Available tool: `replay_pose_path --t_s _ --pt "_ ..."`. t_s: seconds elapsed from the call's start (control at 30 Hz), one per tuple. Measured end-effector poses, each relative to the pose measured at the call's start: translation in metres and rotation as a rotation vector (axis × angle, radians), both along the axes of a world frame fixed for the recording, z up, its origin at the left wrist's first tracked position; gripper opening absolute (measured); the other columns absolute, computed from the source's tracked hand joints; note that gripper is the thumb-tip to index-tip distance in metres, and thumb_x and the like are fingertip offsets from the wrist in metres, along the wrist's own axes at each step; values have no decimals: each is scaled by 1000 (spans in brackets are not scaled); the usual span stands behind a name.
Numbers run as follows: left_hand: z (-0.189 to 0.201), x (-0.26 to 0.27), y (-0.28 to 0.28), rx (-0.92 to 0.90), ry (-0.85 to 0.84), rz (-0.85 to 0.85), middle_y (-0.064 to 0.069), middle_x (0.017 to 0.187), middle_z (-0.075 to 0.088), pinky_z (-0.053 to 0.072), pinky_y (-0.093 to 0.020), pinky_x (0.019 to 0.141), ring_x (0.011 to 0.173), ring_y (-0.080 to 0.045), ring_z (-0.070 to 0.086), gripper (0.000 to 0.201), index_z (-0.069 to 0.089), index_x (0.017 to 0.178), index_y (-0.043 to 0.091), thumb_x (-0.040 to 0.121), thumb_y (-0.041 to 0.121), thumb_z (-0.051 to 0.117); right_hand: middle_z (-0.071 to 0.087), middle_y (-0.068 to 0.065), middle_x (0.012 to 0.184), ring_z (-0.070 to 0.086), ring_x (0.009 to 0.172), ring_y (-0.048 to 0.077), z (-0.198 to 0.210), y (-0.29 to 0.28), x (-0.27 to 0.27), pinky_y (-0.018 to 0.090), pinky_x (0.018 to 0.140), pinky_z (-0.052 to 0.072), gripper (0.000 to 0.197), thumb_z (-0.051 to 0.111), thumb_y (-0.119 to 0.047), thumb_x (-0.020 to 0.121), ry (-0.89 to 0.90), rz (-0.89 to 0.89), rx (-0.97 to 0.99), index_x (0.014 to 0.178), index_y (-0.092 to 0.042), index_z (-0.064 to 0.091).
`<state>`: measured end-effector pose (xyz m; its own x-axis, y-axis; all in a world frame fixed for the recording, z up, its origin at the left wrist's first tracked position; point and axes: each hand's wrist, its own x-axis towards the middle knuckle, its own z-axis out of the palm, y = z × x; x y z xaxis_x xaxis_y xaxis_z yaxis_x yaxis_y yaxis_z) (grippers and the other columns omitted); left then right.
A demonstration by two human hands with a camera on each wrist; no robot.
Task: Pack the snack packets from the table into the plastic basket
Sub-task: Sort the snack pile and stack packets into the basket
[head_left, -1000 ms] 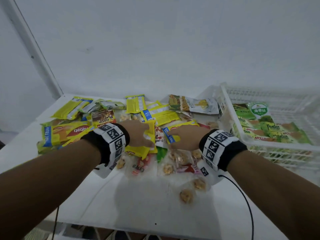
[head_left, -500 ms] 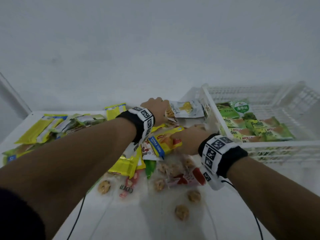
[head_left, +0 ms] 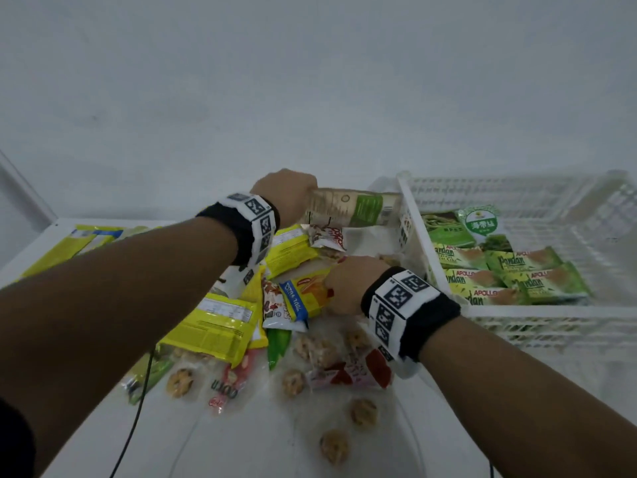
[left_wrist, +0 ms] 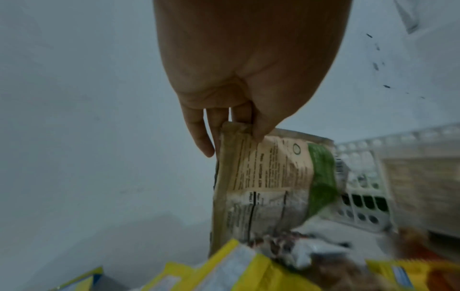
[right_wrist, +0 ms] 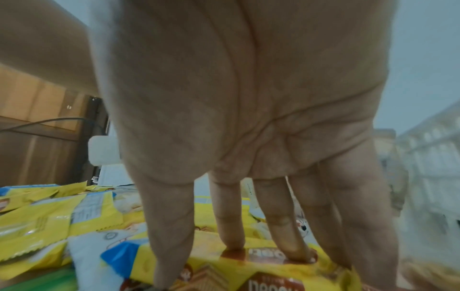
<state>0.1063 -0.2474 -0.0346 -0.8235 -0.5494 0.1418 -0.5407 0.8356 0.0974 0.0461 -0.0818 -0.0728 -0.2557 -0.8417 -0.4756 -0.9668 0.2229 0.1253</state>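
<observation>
White table [head_left: 262, 446] strewn with snack packets [head_left: 220, 326], loose cookies [head_left: 333, 446] near, white plastic basket [head_left: 551, 322] at right.

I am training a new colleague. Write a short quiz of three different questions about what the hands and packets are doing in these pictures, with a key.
1. True or false: the left hand pinches a beige and green packet by its edge.
2. The right hand rests on: A) a yellow wafer packet, B) the white plastic basket, C) bare table.
3. Fill in: the green Pandan packets lie inside the ______.

Key: 1 true; 2 A; 3 basket.
</observation>
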Motion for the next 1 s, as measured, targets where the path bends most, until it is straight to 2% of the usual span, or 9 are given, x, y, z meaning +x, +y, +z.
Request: replay_pose_path --t_s 0.2,0.23,0.3,0.37,0.5,0.67,0.77,0.9,1.0 --pt "13 11 7 79 -20 -52 -5 111 69 49 -37 83 98 -28 61 31 68 117 16 108 26 40 49 -1 72 43 59 13 6 3 3 27 53 36 35 50 -33 102 -4 1 -15 70 -19 47" --pt "10 13 10 101 -36 -73 -4 114 70 49 -36 84 100 -26 62 30 68 119 17 107 27 42 53 -1 77 46 62 14 6 6 4 29 58 42 31 51 -33 102 -8 0 -33 75 -18 52" --pt "6 19 18 153 -65 -110 1 117 70 49 -34 87 104 -21 62 29 69 119 20 106 35 48 66 3 106 60 85 23 3 11 2 36 81 49 20 55 -34 101 -53 -11 -59 105 -17 66" --pt "5 30 25 194 -79 -126 7 116 69 50 -32 87 103 -14 62 32 70 117 24 101 46 54 64 7 126 62 109 29 5 15 7 39 94 48 34 59 -37 99 -87 -21 -80 127 -17 64" --pt "9 79 34 252 -52 -65 11 111 67 50 -31 88 97 -10 61 38 68 121 26 97 54 57 67 2 108 63 91 23 16 5 21 37 80 53 33 51 -48 97 21 107 -107 108 -22 65" --pt "7 175 36 246 17 100 20 89 64 51 -31 80 82 -3 61 28 71 108 30 93 52 66 64 3 111 61 97 26 26 -19 55 35 72 48 37 49 -52 100 -40 260 -257 122 -24 61" --pt "4 235 41 210 18 212 11 100 68 48 -32 83 92 -11 62 29 72 112 25 93 48 67 58 6 120 59 103 28 21 -37 83 39 76 51 49 50 -55 99 -101 347 -254 138 -26 49" --pt "-10 318 36 188 -81 405 3 123 60 45 -40 100 115 -20 57 55 62 131 31 87 63 63 50 7 137 55 122 31 17 -60 122 43 89 51 65 55 -62 95 -150 447 -274 150 -32 37" --pt "-18 370 28 268 -245 507 -1 146 45 40 -43 110 132 -25 46 99 45 146 35 65 90 54 51 5 131 55 121 30 11 -78 153 41 86 49 65 59 -63 92 -158 481 -305 147 -34 40"
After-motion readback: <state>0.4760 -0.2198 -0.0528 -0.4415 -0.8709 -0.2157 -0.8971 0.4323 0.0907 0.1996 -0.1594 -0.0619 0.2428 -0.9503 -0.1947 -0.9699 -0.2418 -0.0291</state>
